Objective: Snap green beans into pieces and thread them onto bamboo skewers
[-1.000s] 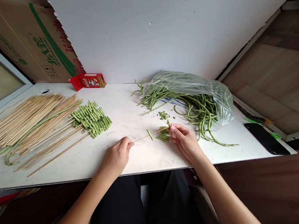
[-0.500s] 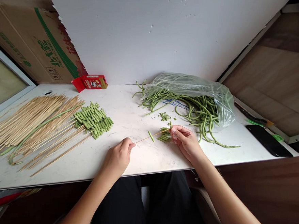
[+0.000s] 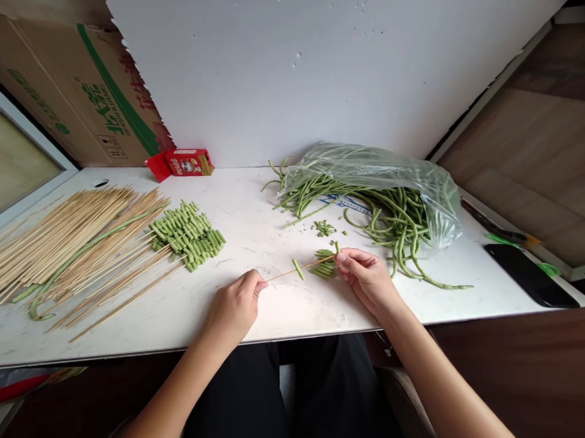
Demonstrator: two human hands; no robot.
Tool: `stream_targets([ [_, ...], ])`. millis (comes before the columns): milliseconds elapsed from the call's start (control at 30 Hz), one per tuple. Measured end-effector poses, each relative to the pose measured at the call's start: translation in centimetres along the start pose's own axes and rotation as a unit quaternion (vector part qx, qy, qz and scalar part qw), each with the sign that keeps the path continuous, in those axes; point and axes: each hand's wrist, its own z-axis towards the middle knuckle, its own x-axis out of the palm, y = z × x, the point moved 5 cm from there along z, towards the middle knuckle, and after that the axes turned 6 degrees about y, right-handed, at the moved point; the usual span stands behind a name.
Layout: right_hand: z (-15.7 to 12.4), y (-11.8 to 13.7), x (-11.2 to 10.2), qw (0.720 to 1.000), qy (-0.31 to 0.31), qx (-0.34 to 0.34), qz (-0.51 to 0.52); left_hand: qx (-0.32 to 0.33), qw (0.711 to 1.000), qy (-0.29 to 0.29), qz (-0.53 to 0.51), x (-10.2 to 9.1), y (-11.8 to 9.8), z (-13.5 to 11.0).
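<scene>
My left hand (image 3: 236, 306) pinches the near end of a thin bamboo skewer (image 3: 282, 274) that runs right across the white table (image 3: 253, 235). One short green bean piece (image 3: 298, 269) is threaded on it. My right hand (image 3: 367, 277) is closed on another bean piece (image 3: 337, 247) at the skewer's tip. A small heap of cut bean pieces (image 3: 323, 265) lies just beside my right fingers.
A pile of bare skewers (image 3: 58, 242) and finished bean skewers (image 3: 188, 231) lie at the left. A clear plastic bag of long beans (image 3: 376, 196) sits at the right. A black phone (image 3: 529, 274) lies by the right edge. A red carton (image 3: 183, 162) and cardboard box (image 3: 78, 94) stand behind.
Both hands hold nearly the same pose; the view has shifted slightly, so everything sits a little further right and lower. The threaded bean piece stays at the same spot on the skewer.
</scene>
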Motion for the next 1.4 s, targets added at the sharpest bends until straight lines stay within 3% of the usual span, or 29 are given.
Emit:
stream_targets([
  [400,-0.14,0.21,0.25,0.999,-0.01,-0.003,-0.032,0.009,1.0,0.002,0.007,0.14,0.13,-0.17],
  [733,-0.05,0.21,0.38,0.999,0.02,-0.02,0.022,0.008,1.0,-0.01,0.011,0.14,0.13,-0.25],
  [1100,-0.21,-0.04,0.29,1.0,0.007,0.006,-0.01,0.018,1.0,-0.004,0.013,0.18,0.12,-0.25],
  [1400,-0.44,0.18,0.67,0.997,-0.001,-0.029,-0.077,0.017,1.0,-0.003,0.004,0.13,0.13,-0.26],
])
